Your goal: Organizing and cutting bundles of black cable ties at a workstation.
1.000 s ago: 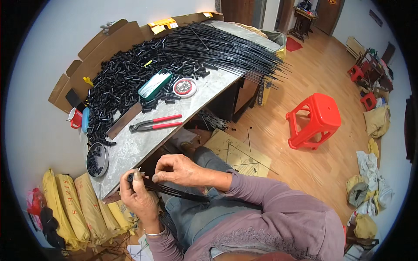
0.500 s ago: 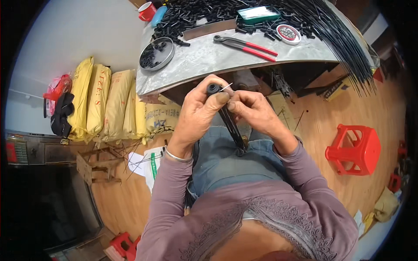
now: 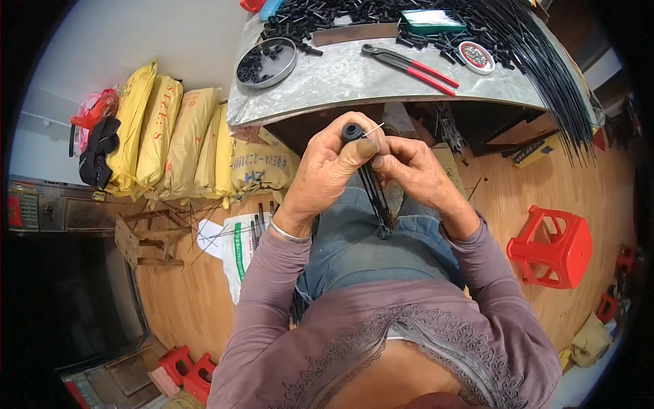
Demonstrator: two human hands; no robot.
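Observation:
My left hand (image 3: 327, 163) is closed round the top of a black umbrella frame (image 3: 373, 194), its thumb laid across the front. The frame's round black end (image 3: 352, 131) pokes out above my thumb, and its thin ribs slope down between my thighs. A thin pale wire (image 3: 375, 129) sticks out beside that end, its tip pointing up and right. My right hand (image 3: 421, 170) pinches close against the left, thumb and fingers together; what lies between them is hidden.
On the grey table (image 3: 334, 85) ahead lie red-handled pliers (image 3: 412, 69), a dish of black rings (image 3: 266, 63), a cup of small metal parts (image 3: 475, 57), heaped black pieces and long black rods (image 3: 558, 102). Yellow sacks (image 3: 158, 129) stand left; a red stool (image 3: 553, 247) stands right.
The view has shifted, so the table sits higher and further right. My two hands keep the same close grip on the umbrella frame, with the wire still sticking out.

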